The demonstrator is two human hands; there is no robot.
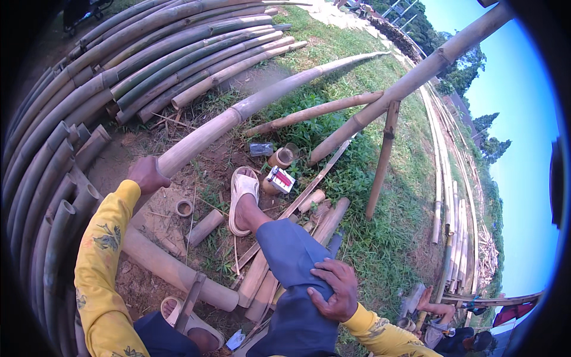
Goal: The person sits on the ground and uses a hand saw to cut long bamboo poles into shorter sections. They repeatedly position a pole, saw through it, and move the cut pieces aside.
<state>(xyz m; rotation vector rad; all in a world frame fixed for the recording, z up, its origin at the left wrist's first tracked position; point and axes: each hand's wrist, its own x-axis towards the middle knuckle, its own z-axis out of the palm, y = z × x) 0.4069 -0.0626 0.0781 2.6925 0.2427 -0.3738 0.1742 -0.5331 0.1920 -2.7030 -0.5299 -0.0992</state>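
Observation:
My left hand (pixel 148 174) is wrapped around a long pale bamboo pole (pixel 205 130), near its close end. The pole slants away to the upper right over dirt and grass. My right hand (pixel 336 288) lies on my bent knee, fingers apart, holding nothing. Below the left hand a thick bamboo length (pixel 172 268) lies on the ground. A flat, dark blade-like piece (pixel 190 300) stands up against it, beside my sandalled foot; its kind is unclear. Short cut bamboo pieces (pixel 205 228) lie near my other foot.
Stacked bamboo poles (pixel 178 53) fill the left. A slanted bamboo post (pixel 410 77) on a prop (pixel 383 160) rises at right. A small box with a red item (pixel 279 179) sits by a bamboo cup (pixel 281 157). Another person's arm (pixel 437 308) shows lower right.

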